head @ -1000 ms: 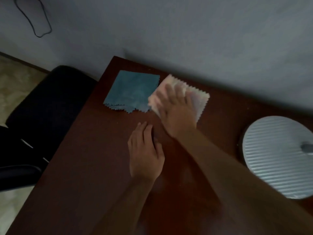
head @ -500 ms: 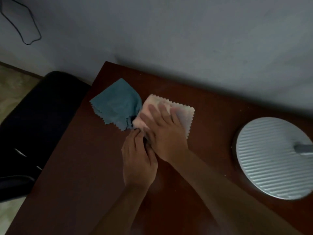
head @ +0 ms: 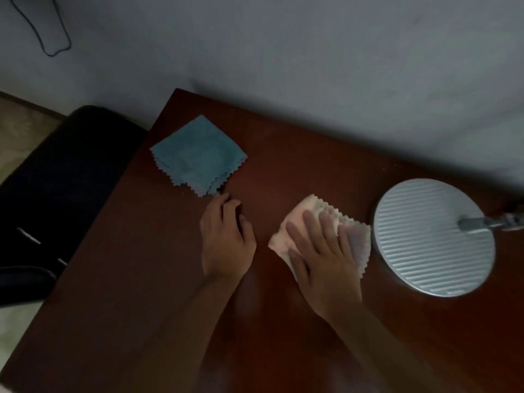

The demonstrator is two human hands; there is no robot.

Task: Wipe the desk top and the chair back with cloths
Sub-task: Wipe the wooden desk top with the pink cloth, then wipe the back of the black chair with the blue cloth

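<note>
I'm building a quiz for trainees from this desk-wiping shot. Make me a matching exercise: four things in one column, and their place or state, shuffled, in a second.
Things:
1. blue cloth
2. pink cloth
3. left hand
4. lamp base

Places or states:
A. round, ribbed and silver, at the desk's right side
B. pressed flat under the right hand
C. resting on the bare desk top, holding nothing
D. lying folded near the desk's far left corner, with no hand on it

Pairs: 1-D, 2-B, 3-C, 4-A
</note>
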